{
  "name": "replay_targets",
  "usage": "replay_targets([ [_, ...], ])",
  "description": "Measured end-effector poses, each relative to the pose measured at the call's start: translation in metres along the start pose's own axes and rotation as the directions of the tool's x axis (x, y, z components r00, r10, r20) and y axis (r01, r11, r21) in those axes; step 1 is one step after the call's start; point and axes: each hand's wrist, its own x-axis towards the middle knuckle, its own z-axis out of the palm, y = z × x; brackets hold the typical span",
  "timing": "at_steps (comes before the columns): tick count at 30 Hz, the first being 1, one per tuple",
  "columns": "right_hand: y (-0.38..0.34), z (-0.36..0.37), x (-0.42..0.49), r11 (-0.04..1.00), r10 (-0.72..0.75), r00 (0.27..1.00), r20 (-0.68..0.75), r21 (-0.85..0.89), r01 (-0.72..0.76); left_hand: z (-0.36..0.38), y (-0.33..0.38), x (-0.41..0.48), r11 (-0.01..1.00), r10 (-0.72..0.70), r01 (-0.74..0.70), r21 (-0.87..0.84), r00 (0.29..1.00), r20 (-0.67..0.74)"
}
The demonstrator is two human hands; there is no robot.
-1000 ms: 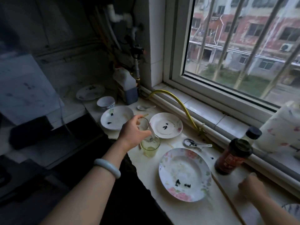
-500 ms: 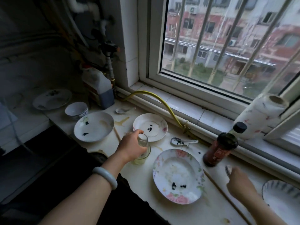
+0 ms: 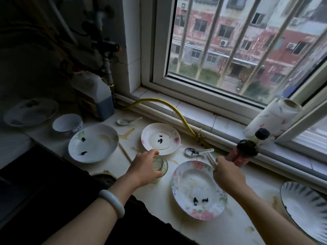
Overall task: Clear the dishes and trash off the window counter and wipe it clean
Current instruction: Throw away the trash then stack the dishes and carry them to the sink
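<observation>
Head view: with left hand [image 3: 143, 167] grip clamped round glass [image 3: 160, 165], left of floral plate [image 3: 198, 190], lift upright, avoid spilling liquid. With right hand [image 3: 228, 171] grip pinched on chopsticks [image 3: 210, 159] at plate's far rim, gather both.

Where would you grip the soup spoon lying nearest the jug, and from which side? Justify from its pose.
Likely the slim handle, pinched from above at its right end: the soup spoon lies flat, bowl toward the jug, handle pointing right over bare counter.
</observation>
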Motion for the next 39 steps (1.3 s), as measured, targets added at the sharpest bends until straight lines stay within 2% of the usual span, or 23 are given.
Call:
replay_targets([
  [5,-0.016,-0.005,0.057,0.996,-0.060,0.992,0.110,-0.060,0.067,-0.001,0.001,0.003,0.999,-0.018,0.016,0.036,0.998,0.058],
  [8,-0.015,0.000,0.090,0.995,-0.073,0.980,0.187,-0.051,0.084,-0.006,0.004,0.002,0.999,-0.046,0.048,-0.025,0.996,0.078],
  [13,-0.009,0.015,0.126,0.997,-0.051,0.952,0.301,-0.044,0.068,-0.026,0.002,0.000,0.961,-0.134,0.117,-0.249,0.990,-0.051],
  [18,-0.006,0.022,0.138,0.990,-0.075,0.936,0.345,-0.085,0.110,-0.043,-0.002,0.004,0.894,-0.243,0.144,-0.425,0.951,-0.190],
  [23,-0.009,0.019,0.133,0.976,-0.127,0.940,0.316,-0.131,0.176,-0.045,-0.002,0.008,0.846,-0.304,0.171,-0.505,0.933,-0.194],
  [28,-0.010,0.012,0.116,0.930,-0.287,0.954,0.086,-0.212,0.299,-0.048,-0.001,0.016,0.823,-0.346,0.172,-0.541,0.908,-0.237],
  [31,-0.013,0.001,0.110,0.985,-0.167,0.986,0.019,-0.049,0.167,-0.048,0.005,0.024,0.782,-0.378,0.179,-0.597,0.898,-0.226],
  [33,-0.024,-0.012,0.109,0.974,-0.101,0.993,0.062,0.210,0.086,-0.046,0.009,0.029,0.706,-0.395,0.175,-0.686,0.901,-0.177],
  [35,-0.041,-0.030,0.101,0.835,-0.140,0.966,0.215,0.551,-0.002,-0.044,0.015,0.035,0.566,-0.404,0.161,-0.808,0.909,-0.102],
  [37,-0.060,-0.048,0.089,0.677,-0.267,0.904,0.335,0.732,-0.072,-0.045,0.025,0.040,0.326,-0.379,0.145,-0.934,0.925,0.012],
  [39,-0.079,-0.061,0.078,0.630,-0.367,0.844,0.393,0.772,-0.086,-0.045,0.035,0.043,0.037,-0.282,0.127,-0.991,0.953,0.112],
])
